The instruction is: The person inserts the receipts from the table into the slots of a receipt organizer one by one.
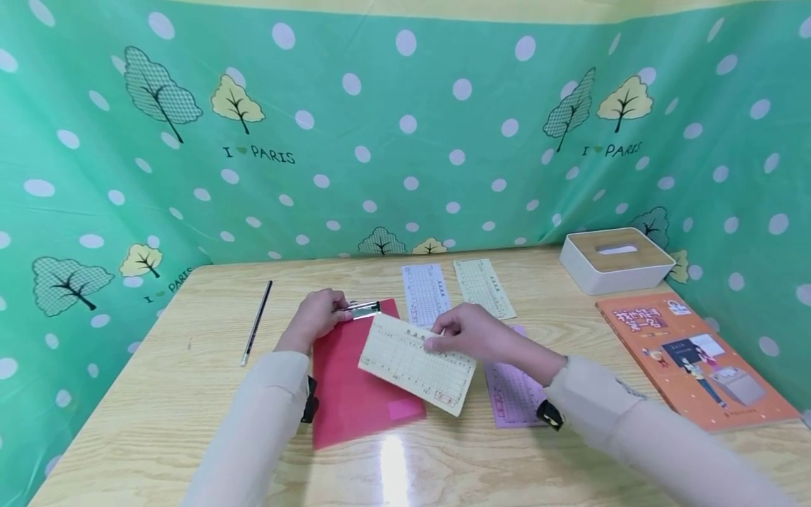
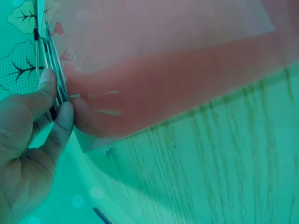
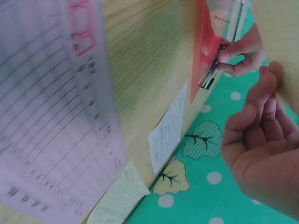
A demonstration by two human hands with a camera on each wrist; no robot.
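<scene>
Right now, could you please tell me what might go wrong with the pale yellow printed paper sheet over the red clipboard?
The pale yellow printed paper sheet is pinched near one edge by the right hand, so its free end could bend. The left hand pinches the silver metal clip on the red clipboard, which might nip it if released suddenly. The right forearm crosses the purple printed paper sheet in the head view and could perhaps brush it.

pale wood-grained table (image 1: pixel 146 422), backed and flanked by green cloth (image 1: pixel 380 84), printed with dots (image 1: pixel 405 42) and trees (image 1: pixel 237 100), light streak (image 1: pixel 394 468) reflected on top
</scene>
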